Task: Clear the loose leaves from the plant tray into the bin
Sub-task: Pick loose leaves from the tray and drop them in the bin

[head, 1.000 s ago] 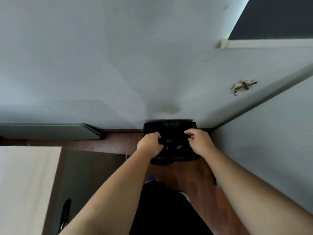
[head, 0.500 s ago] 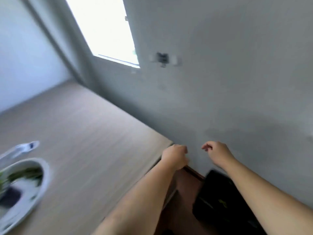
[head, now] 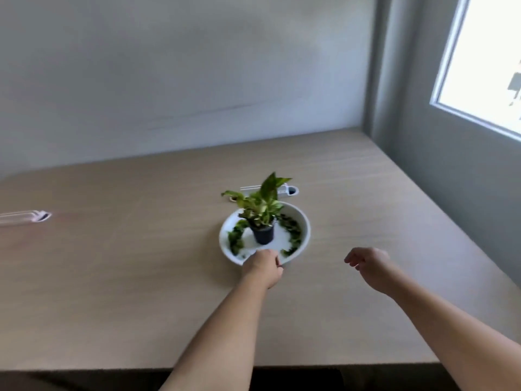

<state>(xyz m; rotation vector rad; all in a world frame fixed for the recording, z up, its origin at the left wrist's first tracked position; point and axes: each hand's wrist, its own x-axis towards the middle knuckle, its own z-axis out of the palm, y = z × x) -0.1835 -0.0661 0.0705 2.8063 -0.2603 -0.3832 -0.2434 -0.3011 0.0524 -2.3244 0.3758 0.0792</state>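
Note:
A round white plant tray (head: 306, 227) sits on the wooden table (head: 135, 266). A small plant in a black pot (head: 264, 236) stands in its middle. Loose green leaves (head: 295, 232) lie in a ring around the pot, on both the left and right sides. My left hand (head: 263, 268) is at the tray's near rim with its fingers curled closed; nothing shows in it. My right hand (head: 369, 262) hovers over the table to the right of the tray, fingers loosely apart and empty. The bin is out of view.
A white socket strip (head: 288, 190) lies just behind the tray. A pale flat object (head: 25, 217) rests at the table's far left. A grey wall and a bright window (head: 485, 66) close the right side. The table's near edge runs along the bottom.
My view has swung from the black bin on the floor to the table. Both hands have left the bin and now reach toward the tray.

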